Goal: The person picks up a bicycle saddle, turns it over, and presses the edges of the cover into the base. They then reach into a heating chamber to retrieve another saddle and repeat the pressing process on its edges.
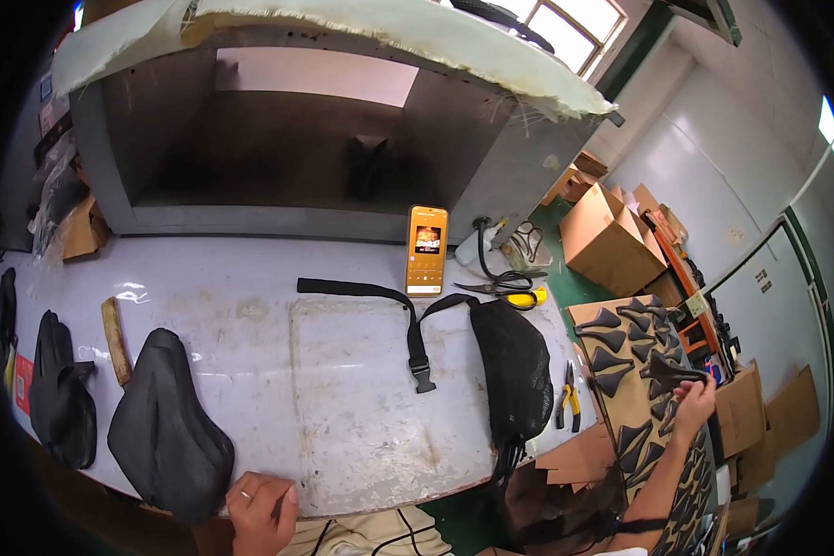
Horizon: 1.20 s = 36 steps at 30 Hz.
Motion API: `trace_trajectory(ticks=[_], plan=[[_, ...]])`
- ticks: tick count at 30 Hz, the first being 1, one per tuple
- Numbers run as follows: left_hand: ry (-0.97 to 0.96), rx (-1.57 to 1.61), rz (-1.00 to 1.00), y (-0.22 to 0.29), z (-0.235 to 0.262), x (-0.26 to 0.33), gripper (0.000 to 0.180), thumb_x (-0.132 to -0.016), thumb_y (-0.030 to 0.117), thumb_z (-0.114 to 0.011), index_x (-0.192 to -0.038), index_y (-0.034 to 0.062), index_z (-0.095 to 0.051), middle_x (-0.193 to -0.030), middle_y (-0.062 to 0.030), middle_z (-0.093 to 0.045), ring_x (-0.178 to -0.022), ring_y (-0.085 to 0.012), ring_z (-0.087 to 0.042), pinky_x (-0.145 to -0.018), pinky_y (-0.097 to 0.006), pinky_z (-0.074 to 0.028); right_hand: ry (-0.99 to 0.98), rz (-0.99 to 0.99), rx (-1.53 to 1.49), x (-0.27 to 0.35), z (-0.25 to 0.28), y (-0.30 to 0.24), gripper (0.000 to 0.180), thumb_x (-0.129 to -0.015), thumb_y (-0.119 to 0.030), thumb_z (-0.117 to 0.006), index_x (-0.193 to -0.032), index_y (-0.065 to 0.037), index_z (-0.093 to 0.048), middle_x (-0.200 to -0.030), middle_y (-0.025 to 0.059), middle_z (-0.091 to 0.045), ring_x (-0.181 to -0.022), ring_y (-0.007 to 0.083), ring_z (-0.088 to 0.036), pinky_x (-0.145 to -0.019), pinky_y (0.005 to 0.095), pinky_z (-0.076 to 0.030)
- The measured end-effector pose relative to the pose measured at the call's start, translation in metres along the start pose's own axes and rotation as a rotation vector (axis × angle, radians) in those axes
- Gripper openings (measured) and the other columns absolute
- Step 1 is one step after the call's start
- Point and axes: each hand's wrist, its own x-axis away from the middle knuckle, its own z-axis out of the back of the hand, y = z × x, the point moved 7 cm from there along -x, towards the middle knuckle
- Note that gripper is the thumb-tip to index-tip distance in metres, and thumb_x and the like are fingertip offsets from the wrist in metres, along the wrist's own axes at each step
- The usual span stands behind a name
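Note:
My left hand (263,511) rests at the table's front edge with its fingers curled in and nothing seen in them. Just left of it lies a black padded bicycle saddle (169,426), nose pointing away. Another dark saddle-shaped piece (65,398) lies further left, beside a wooden-handled tool (115,341). Out to the right, my right hand (696,405) grips the edge of a dark bicycle saddle (667,371). It is above a cardboard sheet (584,317) on which several similar saddles (612,371) are laid out.
On the table (250,315) are a black mesh bag (514,371) with a buckled strap, yellow-handled pliers (570,398), scissors (500,285) and an upright phone (426,250). A grey metal box (519,157) stands behind. Cardboard boxes (607,236) sit at the right.

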Motion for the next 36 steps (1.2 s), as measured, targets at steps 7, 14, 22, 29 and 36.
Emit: trace_trajectory(ticks=[7,14,22,29,36], plan=[[-0.005,0.008,0.068,-0.008,0.005,-0.004,0.007,-0.083,-0.001,-0.064,-0.089,-0.0029,-0.063,-0.081,-0.0175,-0.064,-0.071,-0.0335,-0.061,-0.062,-0.039,-0.048,-0.455,0.243,-0.561,0.153,-0.068,-0.127,0.024,-0.095,-0.012,-0.053,-0.116,0.002,-0.054,-0.108,0.0136,-0.06,-0.086,0.0228,-0.067,-0.071,0.0333,-0.056],[0.033,0.859,0.704,-0.055,0.001,0.025,0.024,-0.096,0.014,-0.054,-0.112,-0.003,-0.061,-0.101,-0.0112,-0.067,-0.089,-0.0178,-0.064,-0.079,-0.032,-0.051,-0.923,-0.515,-1.129,0.315,-0.169,-0.175,0.05,-0.089,-0.008,-0.061,-0.133,0.005,-0.041,-0.077,0.0142,-0.067,-0.065,0.0229,-0.069,-0.05,0.0339,-0.059],[-0.002,0.758,0.859,-0.056,-0.005,0.026,0.026,-0.101,0.024,-0.049,-0.113,0.0017,-0.054,-0.086,-0.0046,-0.063,-0.079,-0.0077,-0.059,-0.074,-0.023,-0.048,-1.306,-0.581,-0.944,0.395,-0.198,-0.168,0.04,-0.091,-0.01,-0.058,-0.125,0.008,-0.047,-0.086,0.0169,-0.067,-0.073,0.0277,-0.071,-0.056,0.0389,-0.061],[0.052,1.258,1.192,-0.046,-0.039,0.028,0.022,-0.1,0.031,-0.052,-0.093,0.0099,-0.053,-0.068,0.0015,-0.05,-0.057,-0.0075,-0.047,-0.05,-0.022,-0.04,-1.529,-0.921,-1.385,0.429,-0.167,-0.197,0.04,-0.095,-0.032,-0.054,-0.12,-0.001,-0.049,-0.088,0.0162,-0.065,-0.068,0.0261,-0.062,-0.06,0.0361,-0.051],[-0.232,1.906,1.49,0.006,-0.092,0.043,0.026,-0.099,0.031,-0.054,-0.097,0.0064,-0.048,-0.079,-0.0004,-0.047,-0.054,-0.007,-0.042,-0.044,-0.019,-0.034,-1.306,0.453,-1.09,0.405,-0.138,-0.285,0.028,-0.095,-0.011,-0.058,-0.116,0.007,-0.058,-0.085,0.0146,-0.065,-0.063,0.0234,-0.061,-0.058,0.0323,-0.05]])
